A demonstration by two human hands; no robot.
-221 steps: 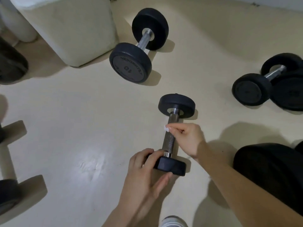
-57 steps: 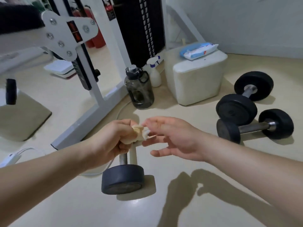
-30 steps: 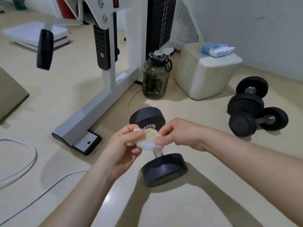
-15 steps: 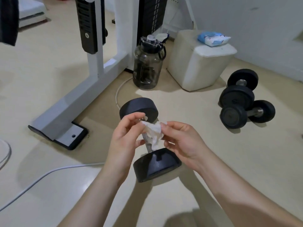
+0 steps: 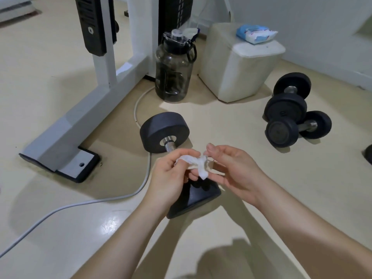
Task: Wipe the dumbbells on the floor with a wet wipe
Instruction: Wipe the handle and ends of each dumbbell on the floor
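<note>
Both hands pinch a crumpled wipe [image 5: 194, 164] above a dumbbell [image 5: 177, 158] lying on the floor [image 5: 261, 188]: left hand [image 5: 171, 176] and right hand [image 5: 234, 170] each grasp one end. Two more dumbbells [image 5: 289, 115] lie well apart, beside a white box [image 5: 241, 63].

You are looking down into a gym or workout room. A white steel machine frame [image 5: 66, 125] is standing on the cream floor [image 5: 40, 67], with a black weight stack [image 5: 175, 11] and a black pad [image 5: 94, 23] rising at the top of your view. A near dumbbell [image 5: 164, 131] with round black heads and a knurled metal bar is lying right in front of you. Off to your right, a large dumbbell [image 5: 285, 108] and a small dumbbell [image 5: 281, 133] are sitting close together. A big smoky water bottle [image 5: 173, 71] is standing by the frame, next to a cream padded block [image 5: 239, 67] that is carrying a pack of wipes [image 5: 255, 34]. A grey cable [image 5: 60, 208] is trailing across the floor.
</note>
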